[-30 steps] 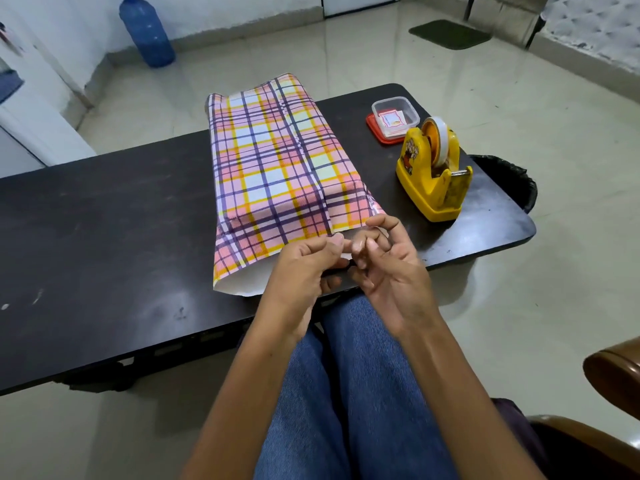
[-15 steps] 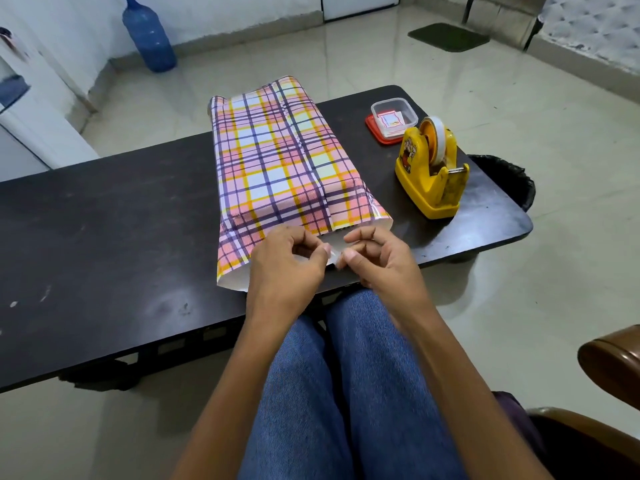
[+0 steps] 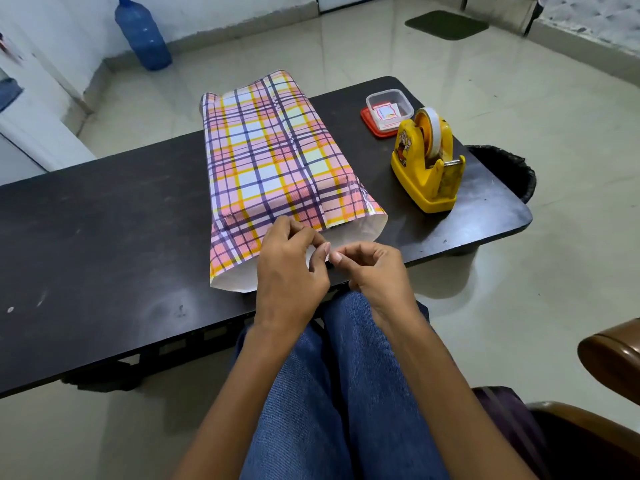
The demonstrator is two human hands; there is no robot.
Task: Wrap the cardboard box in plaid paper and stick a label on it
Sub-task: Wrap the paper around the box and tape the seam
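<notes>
The box wrapped in pink, yellow and purple plaid paper [image 3: 270, 161] lies lengthwise on the dark table [image 3: 104, 220]. Its near end is an open paper sleeve that shows its white inside. My left hand [image 3: 291, 271] and my right hand [image 3: 374, 271] meet fingertip to fingertip just above that open end. Both pinch what looks like a small clear piece of tape, almost too small to see. The labels lie in a clear plastic tub [image 3: 388, 109] on a red lid at the table's far right.
A yellow tape dispenser [image 3: 426, 161] stands right of the box. A black bin [image 3: 505, 168] sits beyond the table's right edge. My knees are under the near edge, a brown chair arm [image 3: 609, 355] is at my right, and a blue bottle [image 3: 143, 32] stands by the wall.
Both hands have moved forward from above my lap to the near open end of the paper, still pinched together at the fingertips. The box and dispenser have not moved.
</notes>
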